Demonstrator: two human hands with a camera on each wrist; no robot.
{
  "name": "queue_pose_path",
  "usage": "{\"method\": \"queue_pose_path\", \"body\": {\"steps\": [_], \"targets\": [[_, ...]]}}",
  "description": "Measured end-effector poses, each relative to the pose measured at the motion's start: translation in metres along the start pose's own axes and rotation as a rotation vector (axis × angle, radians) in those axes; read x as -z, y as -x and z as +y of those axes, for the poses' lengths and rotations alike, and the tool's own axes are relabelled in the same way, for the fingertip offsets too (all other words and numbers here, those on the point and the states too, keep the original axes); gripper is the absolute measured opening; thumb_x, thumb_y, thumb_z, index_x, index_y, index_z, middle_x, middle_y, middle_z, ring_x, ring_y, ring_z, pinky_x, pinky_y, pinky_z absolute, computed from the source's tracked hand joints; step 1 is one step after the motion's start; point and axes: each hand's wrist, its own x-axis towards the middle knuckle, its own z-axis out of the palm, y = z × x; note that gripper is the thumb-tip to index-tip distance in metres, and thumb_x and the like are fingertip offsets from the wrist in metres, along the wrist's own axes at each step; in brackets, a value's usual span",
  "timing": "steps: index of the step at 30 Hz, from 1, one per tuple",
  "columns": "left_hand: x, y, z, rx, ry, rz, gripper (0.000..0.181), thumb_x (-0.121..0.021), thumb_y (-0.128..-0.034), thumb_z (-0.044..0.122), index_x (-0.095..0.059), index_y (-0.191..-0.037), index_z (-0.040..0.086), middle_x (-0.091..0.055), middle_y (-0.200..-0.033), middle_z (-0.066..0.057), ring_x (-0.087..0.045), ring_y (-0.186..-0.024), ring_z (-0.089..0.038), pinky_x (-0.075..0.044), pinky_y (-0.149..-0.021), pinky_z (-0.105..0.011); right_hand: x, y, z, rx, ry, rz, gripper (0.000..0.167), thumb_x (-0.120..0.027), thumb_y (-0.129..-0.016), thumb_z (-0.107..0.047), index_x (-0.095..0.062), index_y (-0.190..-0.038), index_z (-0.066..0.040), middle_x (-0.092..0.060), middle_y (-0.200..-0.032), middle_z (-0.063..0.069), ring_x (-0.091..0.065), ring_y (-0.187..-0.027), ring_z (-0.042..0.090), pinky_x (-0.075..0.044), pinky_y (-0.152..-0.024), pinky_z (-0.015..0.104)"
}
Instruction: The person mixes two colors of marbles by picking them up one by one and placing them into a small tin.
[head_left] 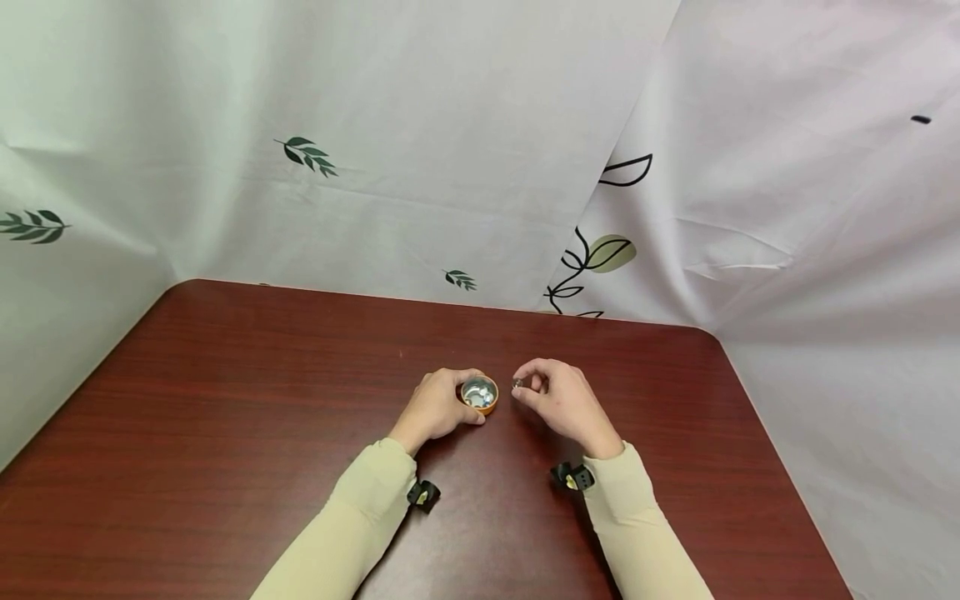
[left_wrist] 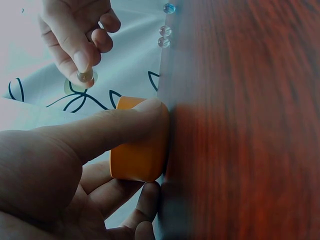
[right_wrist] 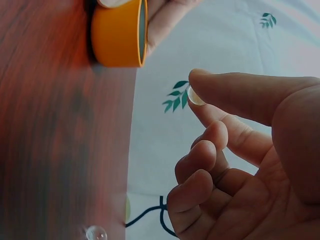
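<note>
Orange cup (left_wrist: 137, 157): stood upright on the table (head_left: 225, 375), mouth upward.
Left hand (head_left: 438, 404): curled round the cup's side, presumably so that it is steadied.
Right hand (head_left: 566, 400): clear marble (left_wrist: 85, 76) pinched between thumb and fingertip, near the cup; fingertip hold probably demanded by smallness.
Loose marbles (left_wrist: 165, 31): three seen on the table.

Curtained nook, room type unclear: reddish table (head_left: 262, 400) against leaf-print white sheets (head_left: 450, 108).
</note>
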Motion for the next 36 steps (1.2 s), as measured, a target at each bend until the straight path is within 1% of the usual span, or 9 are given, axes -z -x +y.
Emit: {"method": "queue_pose_path", "body": {"steps": [4, 8, 11, 17, 21, 31, 36], "targets": [[0.0, 0.0, 0.0, -0.003, 0.0, 0.004, 0.053, -0.093, -0.0698, 0.017, -0.074, -0.118, 0.027, -0.071, -0.103, 0.003, -0.06, -0.1, -0.023, -0.049, -0.086, -0.04, -0.006, -0.001, -0.003, -0.007, -0.004, -0.01, 0.009, -0.077, -0.088, -0.013, -0.074, -0.096, -0.016, -0.053, -0.075, -0.003, -0.048, -0.062, 0.013, -0.042, -0.06, 0.029], [0.0, 0.0, 0.0, -0.016, -0.006, 0.004, 0.051, -0.093, -0.0696, 0.017, -0.074, -0.116, 0.027, -0.071, -0.101, 0.004, -0.06, -0.097, -0.022, -0.048, -0.085, -0.041, -0.011, -0.003, -0.006, 0.003, -0.007, -0.011, 0.008, -0.078, -0.087, -0.013, -0.075, -0.094, -0.016, -0.053, -0.074, -0.003, -0.048, -0.061, 0.012, -0.041, -0.059, 0.028], [0.0, 0.0, -0.001, -0.032, -0.012, 0.003, 0.05, -0.093, -0.0702, 0.017, -0.074, -0.115, 0.027, -0.072, -0.101, 0.003, -0.061, -0.094, -0.021, -0.049, -0.084, -0.041, -0.015, -0.004, -0.008, 0.004, -0.008, -0.022, 0.009, -0.078, -0.087, -0.013, -0.075, -0.094, -0.015, -0.052, -0.074, -0.003, -0.046, -0.06, 0.012, -0.04, -0.058, 0.027], [-0.001, -0.001, -0.001, -0.034, 0.002, -0.002, 0.05, -0.092, -0.0712, 0.016, -0.074, -0.116, 0.027, -0.072, -0.102, 0.003, -0.061, -0.092, -0.018, -0.049, -0.083, -0.039, -0.023, -0.006, -0.01, -0.01, 0.006, -0.042, 0.009, -0.079, -0.088, -0.015, -0.076, -0.096, -0.015, -0.052, -0.073, -0.004, -0.046, -0.058, 0.011, -0.04, -0.057, 0.027], [-0.001, -0.001, -0.002, -0.039, -0.005, -0.002, 0.05, -0.092, -0.0717, 0.016, -0.074, -0.117, 0.026, -0.072, -0.101, 0.002, -0.061, -0.091, -0.018, -0.049, -0.082, -0.038, -0.026, -0.007, -0.01, 0.011, 0.006, -0.036, 0.01, -0.079, -0.087, -0.013, -0.075, -0.096, -0.013, -0.052, -0.074, -0.004, -0.047, -0.059, 0.011, -0.04, -0.057, 0.027], [0.0, 0.0, -0.001, -0.039, -0.026, 0.004, 0.053, -0.092, -0.0717, 0.018, -0.074, -0.12, 0.025, -0.072, -0.106, 0.001, -0.062, -0.094, -0.02, -0.049, -0.083, -0.039, -0.035, -0.008, -0.012, 0.044, 0.015, -0.052, 0.009, -0.079, -0.086, -0.012, -0.075, -0.095, -0.011, -0.052, -0.072, -0.006, -0.046, -0.06, 0.01, -0.039, -0.058, 0.026], [0.0, 0.001, 0.001, -0.03, -0.021, 0.001, 0.053, -0.092, -0.0719, 0.018, -0.073, -0.121, 0.025, -0.072, -0.109, 0.0, -0.062, -0.096, -0.021, -0.049, -0.083, -0.039, -0.037, -0.008, -0.011, 0.043, 0.02, -0.052, 0.009, -0.078, -0.086, -0.012, -0.075, -0.094, -0.012, -0.052, -0.071, -0.007, -0.046, -0.06, 0.009, -0.038, -0.058, 0.025]]}}
